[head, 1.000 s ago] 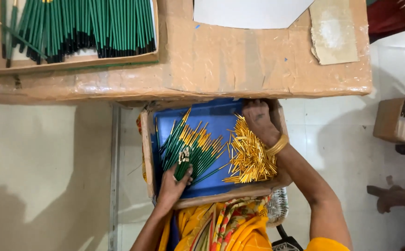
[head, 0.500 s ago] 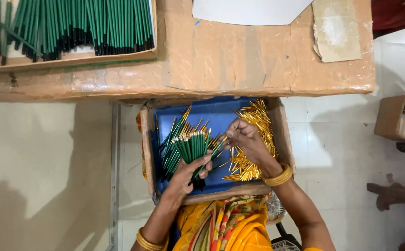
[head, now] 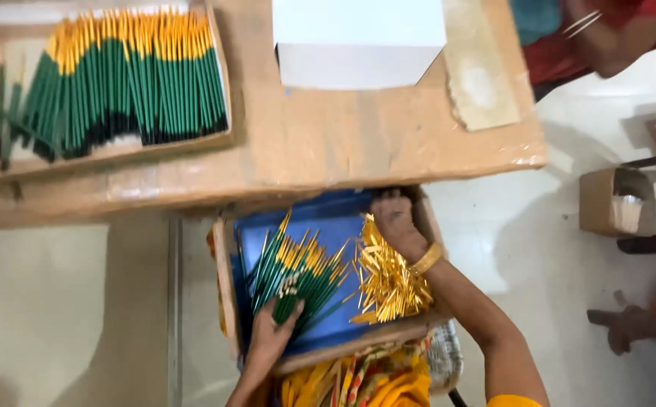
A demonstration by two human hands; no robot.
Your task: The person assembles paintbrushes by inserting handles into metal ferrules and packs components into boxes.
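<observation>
Tray (head: 226,279) on my lap, wooden rim, blue lining, tucked under the near edge of the cardboard-covered bench (head: 305,151). My left hand (head: 268,343) sits at the tray's near-left corner, fingers clasped around the dark lower ends of a bundle of green pencils (head: 294,275); the bundle fans up and away toward the tray's far side, yellow-gold ends pointing at the bench. My right hand (head: 396,222) is at the tray's far-right corner, palm down, fingers curled on the top of the pile of gold ferrules (head: 388,283); whether it actually pinches any I cannot tell, fingertips are hidden under the bench edge. Gold bangle (head: 426,258) on that wrist. Ferrule pile fills the right side of the tray, just beside the pencil bundle, a few loose ones touching the pencil tips. Blue lining shows between the two hands. Yellow-orange patterned cloth (head: 366,380) of my clothing at the tray's near edge. On the bench, far-left: a flat shallow box (head: 219,90) with a row of green pencils (head: 125,83) laid side by side, yellow ends away from me. White sheet (head: 358,38) at the bench's far middle. Right of the bench, on the pale floor, a small cardboard box (head: 607,200). Another person's arm (head: 614,34) in the top-right corner, well apart.
</observation>
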